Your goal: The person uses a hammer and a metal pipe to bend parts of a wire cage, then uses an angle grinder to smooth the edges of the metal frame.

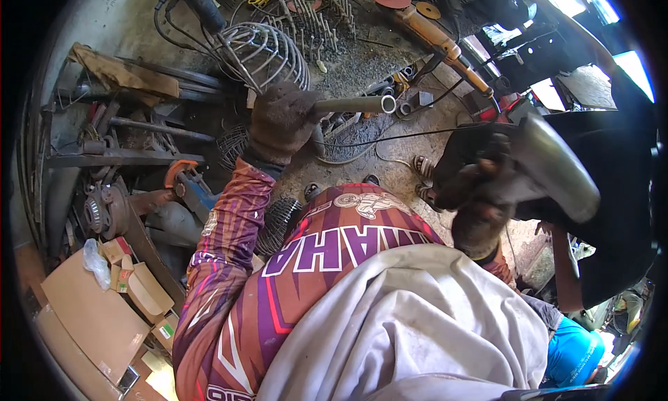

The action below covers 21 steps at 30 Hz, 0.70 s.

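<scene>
My left hand (pixel 282 119), in a dark brown work glove, is closed round a metal pipe (pixel 351 105). The pipe points to the right, its open end facing me. Just beyond that glove is a rounded cage of bent metal rods (pixel 278 57); I cannot tell whether the hand touches it. At the right, my gloved right hand (pixel 483 192) is closed on a smooth, rounded grey piece (pixel 557 164) raised near the camera. What kind of piece it is does not show clearly, and some fingers are in shadow.
An orange angle grinder (pixel 438 39) with a reddish disc lies on the worktop ahead. Metal rods (pixel 316 22) and cables clutter it. Metal bars (pixel 125 157) and cardboard boxes (pixel 97 324) fill the left. Another person's sandalled feet (pixel 423 168) and a blue-shirted person (pixel 574 352) are right.
</scene>
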Tool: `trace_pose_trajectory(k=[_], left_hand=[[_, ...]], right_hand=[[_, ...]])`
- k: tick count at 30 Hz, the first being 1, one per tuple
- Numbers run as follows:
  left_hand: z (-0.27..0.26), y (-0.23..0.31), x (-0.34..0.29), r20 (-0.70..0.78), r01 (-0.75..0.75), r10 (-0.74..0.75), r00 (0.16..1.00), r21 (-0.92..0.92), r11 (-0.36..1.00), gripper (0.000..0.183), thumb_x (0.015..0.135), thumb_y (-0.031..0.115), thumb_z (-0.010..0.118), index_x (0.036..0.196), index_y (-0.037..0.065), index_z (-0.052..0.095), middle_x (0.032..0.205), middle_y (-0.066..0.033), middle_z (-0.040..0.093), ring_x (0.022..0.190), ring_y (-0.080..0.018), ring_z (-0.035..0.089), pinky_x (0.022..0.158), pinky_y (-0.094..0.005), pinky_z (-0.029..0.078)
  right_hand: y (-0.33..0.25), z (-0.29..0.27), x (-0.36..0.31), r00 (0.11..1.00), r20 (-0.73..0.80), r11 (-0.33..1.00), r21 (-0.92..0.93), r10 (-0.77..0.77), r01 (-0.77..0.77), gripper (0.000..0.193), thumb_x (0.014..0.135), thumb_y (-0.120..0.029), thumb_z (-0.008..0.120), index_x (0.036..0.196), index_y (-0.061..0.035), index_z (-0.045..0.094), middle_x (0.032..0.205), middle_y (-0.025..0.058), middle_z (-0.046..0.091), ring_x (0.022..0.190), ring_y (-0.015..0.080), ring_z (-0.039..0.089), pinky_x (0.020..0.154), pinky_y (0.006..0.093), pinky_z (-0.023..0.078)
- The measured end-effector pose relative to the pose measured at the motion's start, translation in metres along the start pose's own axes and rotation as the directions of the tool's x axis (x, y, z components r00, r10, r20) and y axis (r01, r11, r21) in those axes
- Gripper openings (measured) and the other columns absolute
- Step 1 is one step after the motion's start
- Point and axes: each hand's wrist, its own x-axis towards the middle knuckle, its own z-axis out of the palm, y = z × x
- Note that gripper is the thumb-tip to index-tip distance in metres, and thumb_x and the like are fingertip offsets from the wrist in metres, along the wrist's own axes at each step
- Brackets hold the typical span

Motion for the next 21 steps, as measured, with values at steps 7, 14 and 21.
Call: trace_pose_trajectory(k=[7, 14, 21], left_hand=[[0.005, -0.006, -0.001, -0.01, 0.032, -0.031, 0.999, 0.046, 0.998, 0.026, 0.079, 0.022, 0.08, 0.098, 0.009, 0.069, 0.079, -0.0081, 0.064, 0.079, -0.0291, 0.062, 0.072, -0.0412, 0.049], [0.005, -0.01, 0.0, -0.051, -0.01, 0.013, 0.999, 0.049, 0.999, 0.023, 0.081, 0.023, 0.078, 0.096, 0.008, 0.07, 0.076, -0.0089, 0.063, 0.072, -0.031, 0.062, 0.067, -0.0426, 0.048], [-0.002, -0.009, 0.007, 0.052, 0.055, -0.056, 0.997, 0.016, 0.998, 0.022, 0.081, 0.02, 0.075, 0.099, 0.008, 0.069, 0.078, -0.0093, 0.064, 0.076, -0.032, 0.062, 0.07, -0.0435, 0.049]], right_hand=[[-0.004, -0.009, 0.015, 0.976, 0.192, 0.988, -0.134, 0.107, -0.082, 0.057, 0.1, -0.046, 0.055, 0.126, 0.0053, 0.052, 0.075, 0.0064, 0.064, 0.059, 0.0132, 0.061, 0.055, 0.0276, 0.049], [-0.004, -0.005, 0.018, 0.997, 0.031, 0.997, 0.033, -0.069, 0.068, 0.072, 0.095, -0.053, 0.062, 0.133, 0.0057, 0.048, 0.087, 0.0093, 0.065, 0.066, 0.0155, 0.062, 0.057, 0.0269, 0.049], [0.019, -0.011, 0.023, 0.946, 0.25, 0.944, -0.304, 0.206, -0.125, 0.055, 0.1, -0.041, 0.057, 0.13, 0.005, 0.049, 0.078, 0.0073, 0.064, 0.059, 0.0155, 0.062, 0.054, 0.0284, 0.048]])
